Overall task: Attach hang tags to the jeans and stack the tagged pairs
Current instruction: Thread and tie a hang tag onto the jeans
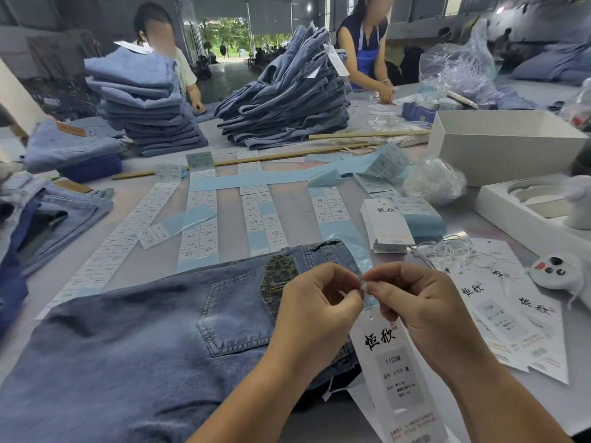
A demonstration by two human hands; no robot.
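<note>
The room is bright, with soft, even light. Daylight shines in through the open doorway far at the back. Shadows on the table are faint. The picture bends at the edges. Far things look fuzzy. Two faces are blurred.

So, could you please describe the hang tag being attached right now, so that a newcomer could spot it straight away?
Start at the blue denim jeans lying flat nearest the camera. At their right edge, the left hand and right hand pinch a thin string together. Below them hangs the long white paper hang tag, printed 1103#; unlike the white tags lying flat to the right, it dangles from the fingers.
</note>
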